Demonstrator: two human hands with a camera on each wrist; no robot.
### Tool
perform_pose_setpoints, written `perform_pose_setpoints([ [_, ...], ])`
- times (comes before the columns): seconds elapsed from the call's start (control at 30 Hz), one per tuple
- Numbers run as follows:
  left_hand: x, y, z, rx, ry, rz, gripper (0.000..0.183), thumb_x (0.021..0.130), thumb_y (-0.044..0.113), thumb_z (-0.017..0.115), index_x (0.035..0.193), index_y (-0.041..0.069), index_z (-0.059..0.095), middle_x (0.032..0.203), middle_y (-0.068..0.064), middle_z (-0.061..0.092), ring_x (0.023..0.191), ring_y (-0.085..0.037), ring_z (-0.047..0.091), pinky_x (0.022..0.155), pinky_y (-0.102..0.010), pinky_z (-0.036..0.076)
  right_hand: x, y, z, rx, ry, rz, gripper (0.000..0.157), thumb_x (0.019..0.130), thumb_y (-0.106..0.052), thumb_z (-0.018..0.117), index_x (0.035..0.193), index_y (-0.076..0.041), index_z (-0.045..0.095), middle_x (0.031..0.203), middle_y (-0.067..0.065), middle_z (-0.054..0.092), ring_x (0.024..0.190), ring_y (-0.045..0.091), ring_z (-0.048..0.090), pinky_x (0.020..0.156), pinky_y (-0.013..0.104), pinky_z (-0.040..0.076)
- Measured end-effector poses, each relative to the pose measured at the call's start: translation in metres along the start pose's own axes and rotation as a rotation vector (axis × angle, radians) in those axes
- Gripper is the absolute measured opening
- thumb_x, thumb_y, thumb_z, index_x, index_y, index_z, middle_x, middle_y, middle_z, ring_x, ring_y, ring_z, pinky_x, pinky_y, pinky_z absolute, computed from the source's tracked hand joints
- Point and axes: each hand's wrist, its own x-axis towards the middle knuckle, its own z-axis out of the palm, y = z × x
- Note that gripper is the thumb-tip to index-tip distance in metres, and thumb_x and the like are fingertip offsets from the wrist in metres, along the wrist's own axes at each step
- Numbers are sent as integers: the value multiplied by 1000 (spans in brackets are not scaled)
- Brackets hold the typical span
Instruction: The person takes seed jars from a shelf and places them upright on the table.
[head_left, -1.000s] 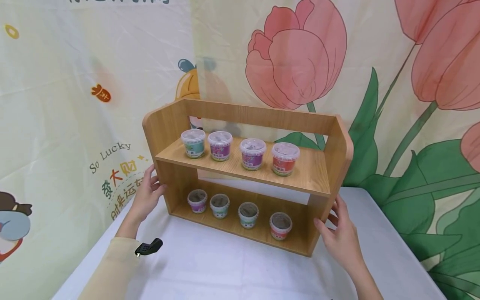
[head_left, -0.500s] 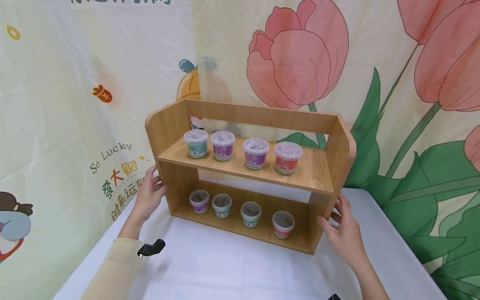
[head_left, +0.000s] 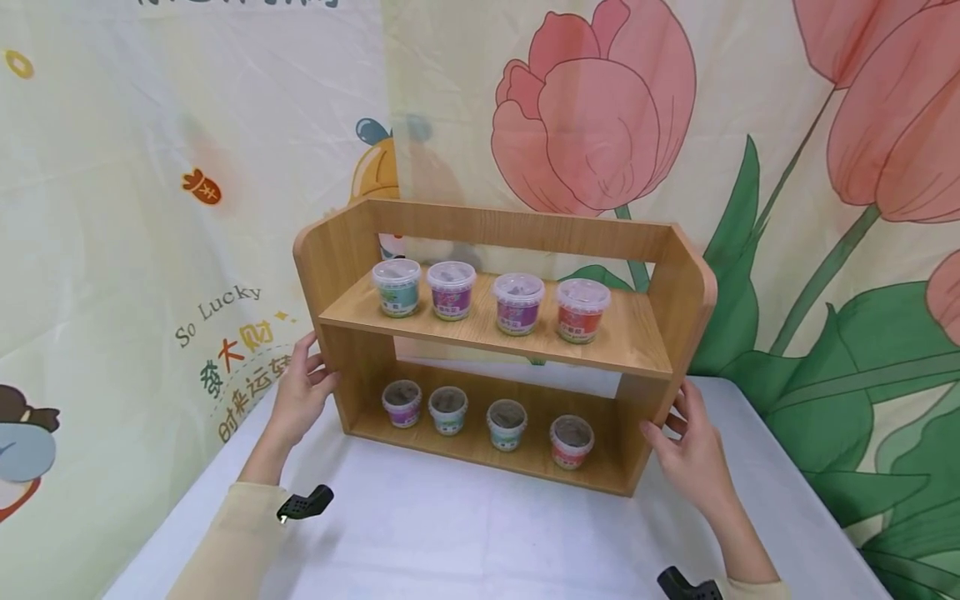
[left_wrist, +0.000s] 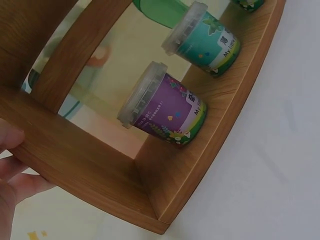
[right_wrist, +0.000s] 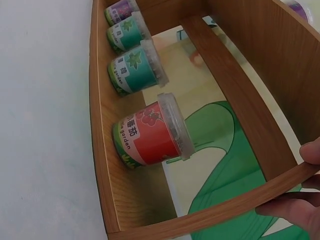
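Observation:
A two-tier wooden shelf stands at a slight angle on the table. My left hand grips its left side panel; in the left wrist view the thumb and fingers lie on opposite sides of the panel's edge. On the right side panel, my right hand pinches the front edge between thumb and fingers. Several small lidded plastic cups stand in a row on each tier. The upper row runs from a teal cup through purple ones to a red cup. Below, a purple cup stands leftmost and a red cup rightmost.
A white cloth covers the table around the shelf. Behind it hangs a printed backdrop with large pink tulips and lettering. A black device sits at the left wrist, and another black device at the right.
Both hands have shifted the shelf slightly to the right, and its right front corner has turned a little backwards. The cups have moved along with it, and the right wrist's device has come into view.

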Motion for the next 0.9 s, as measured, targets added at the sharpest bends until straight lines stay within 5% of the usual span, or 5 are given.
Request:
perform_pose_setpoints([
  [0.53, -10, 4, 6, 29, 9, 20, 86, 104, -8, 58, 169, 28, 15, 154, -38, 47, 132, -57, 57, 105, -62, 54, 18, 23, -6, -43, -33, -13, 99, 94, 12, 71, 170, -15, 14, 158, 33, 43, 122, 60, 62, 84, 48, 62],
  [0.9, -15, 9, 16, 21, 22, 33, 82, 104, -8, 58, 168, 26, 18, 152, -39, 48, 131, -57, 58, 103, -61, 55, 31, 39, -13, -29, -58, -31, 96, 95, 12, 71, 170, -14, 15, 157, 33, 44, 126, 60, 59, 87, 13, 56],
])
